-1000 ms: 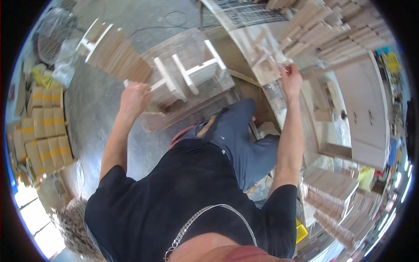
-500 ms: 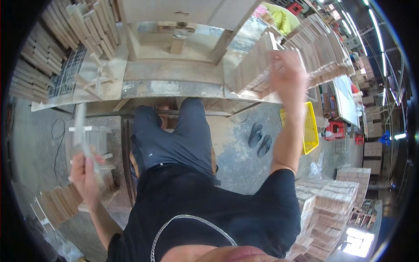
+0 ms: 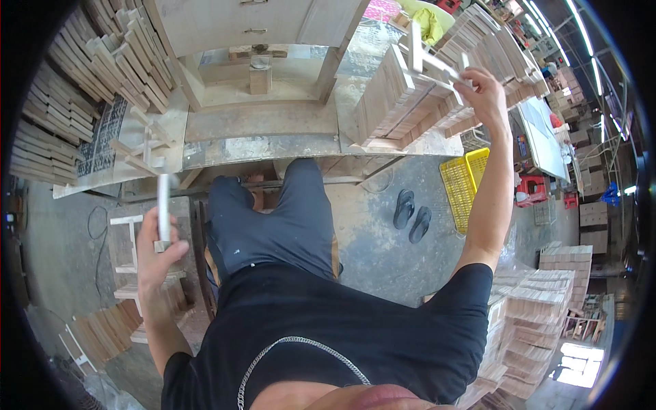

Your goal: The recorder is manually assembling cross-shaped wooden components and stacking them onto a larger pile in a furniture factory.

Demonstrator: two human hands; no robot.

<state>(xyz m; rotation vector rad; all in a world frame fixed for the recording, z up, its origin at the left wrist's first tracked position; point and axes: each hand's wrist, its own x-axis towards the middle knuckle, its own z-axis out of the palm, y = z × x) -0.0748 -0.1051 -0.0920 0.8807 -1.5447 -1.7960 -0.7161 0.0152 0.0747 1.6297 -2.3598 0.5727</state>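
Observation:
My left hand [image 3: 154, 254] is closed round a pale wooden strip [image 3: 164, 208] that stands nearly upright, its square end by my thumb. If the strip joins a larger frame, the view does not show it. Out at the far right, the fingers of my right hand [image 3: 488, 99] pinch one end of a pale H-shaped wooden frame [image 3: 437, 65]. This frame is tilted above a stack of wooden frames [image 3: 389, 92] on the bench; whether it touches them I cannot tell. Below my left hand's level stands a low stack of similar H-shaped frames [image 3: 130, 239].
A cabinet with drawers [image 3: 256, 15] stands on the workbench [image 3: 273, 145] ahead. Wooden slats [image 3: 126, 51] are stacked at the far left, beside a small jointed wooden piece [image 3: 145, 145]. Sandals [image 3: 404, 208] and a yellow crate [image 3: 459, 188] are on the floor at right.
My right hand has moved right and slightly up, still at the H-shaped frame. My left hand has come up and inward with the strip. The whole view has shifted a little.

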